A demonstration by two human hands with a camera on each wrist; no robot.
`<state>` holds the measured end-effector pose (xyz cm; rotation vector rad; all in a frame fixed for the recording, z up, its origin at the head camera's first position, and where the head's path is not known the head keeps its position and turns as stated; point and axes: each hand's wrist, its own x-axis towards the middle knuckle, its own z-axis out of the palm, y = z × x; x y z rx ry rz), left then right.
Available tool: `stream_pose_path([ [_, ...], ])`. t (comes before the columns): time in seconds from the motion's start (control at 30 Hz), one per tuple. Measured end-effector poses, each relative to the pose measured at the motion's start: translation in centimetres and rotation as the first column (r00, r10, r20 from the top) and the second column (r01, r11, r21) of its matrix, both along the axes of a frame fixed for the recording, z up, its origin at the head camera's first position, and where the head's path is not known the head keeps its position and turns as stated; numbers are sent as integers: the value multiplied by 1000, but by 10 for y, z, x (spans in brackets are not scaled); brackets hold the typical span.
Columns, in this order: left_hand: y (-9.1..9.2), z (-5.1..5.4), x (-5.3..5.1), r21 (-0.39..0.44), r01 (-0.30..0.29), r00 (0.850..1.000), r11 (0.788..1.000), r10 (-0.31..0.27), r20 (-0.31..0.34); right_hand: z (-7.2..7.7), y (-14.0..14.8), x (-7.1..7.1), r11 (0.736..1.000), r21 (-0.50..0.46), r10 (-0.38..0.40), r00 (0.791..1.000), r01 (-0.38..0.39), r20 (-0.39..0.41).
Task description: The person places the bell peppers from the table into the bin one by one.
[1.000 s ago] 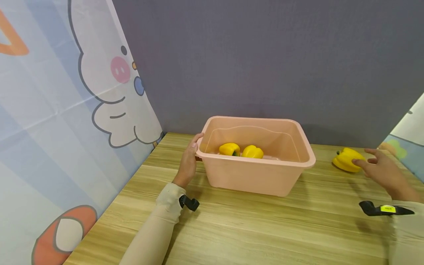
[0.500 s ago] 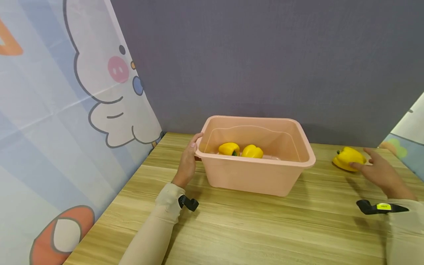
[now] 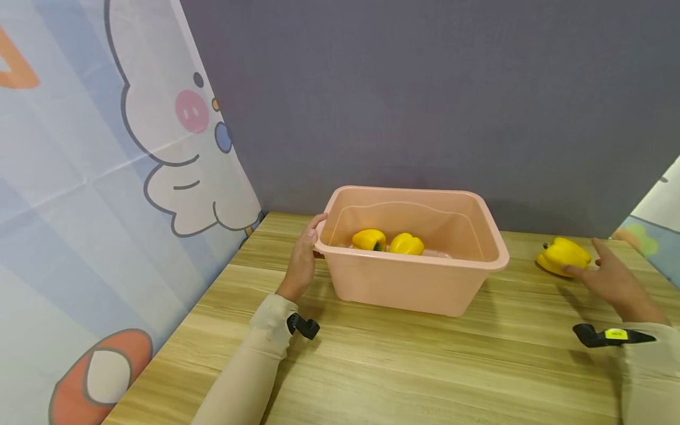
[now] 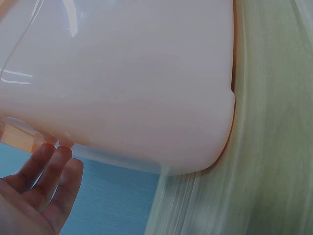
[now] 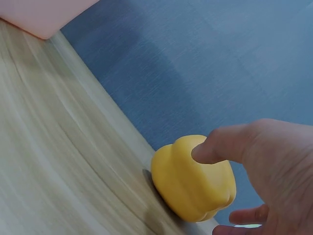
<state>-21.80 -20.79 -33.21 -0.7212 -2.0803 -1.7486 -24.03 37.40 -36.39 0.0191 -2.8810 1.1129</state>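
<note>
A pink plastic bin [image 3: 404,280] stands on the wooden table, with two yellow bell peppers [image 3: 369,239] inside. My left hand [image 3: 301,260] holds the bin's left rim. From the left wrist view, the fingertips [image 4: 61,152] touch the bin beneath the rim. Another yellow bell pepper [image 3: 564,255] lies on its side on the table to the right of the bin, stem pointing left. Beside it is my right hand [image 3: 613,280], its thumb in front of the pepper and its index finger at the far right end. Whether the thumb presses on the pepper cannot be told.
A dark grey panel [image 3: 425,100] rises behind the table [image 3: 404,366]. On the left hangs a cartoon-printed cloth [image 3: 90,195], and part of another printed cloth [image 3: 656,236] shows at the right edge.
My right thumb has slid slightly lower along the front of the loose pepper, and the hand has shifted a little. The left hand and the bin stay in place.
</note>
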Motion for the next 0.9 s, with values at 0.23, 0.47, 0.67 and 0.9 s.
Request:
stream_pose_path([
  [0.23, -7, -15, -12, 11, 5, 1000, 1000, -5, -1, -5, -3, 6, 999, -16, 36, 999, -36, -23],
  [0.47, -12, -30, -23, 26, -15, 1000, 1000, 16, -26, -5, -11, 15, 999, -33, 34, 999, -35, -31],
  [0.67, -13, -30, -23, 29, -13, 999, 999, 14, -37, -9, -13, 14, 997, -53, 54, 997, -56, -52],
  [0.9, -11, -18, -13, 43, 17, 1000, 999, -17, -4, -11, -11, 14, 999, 10, 47, 997, -47, -62],
])
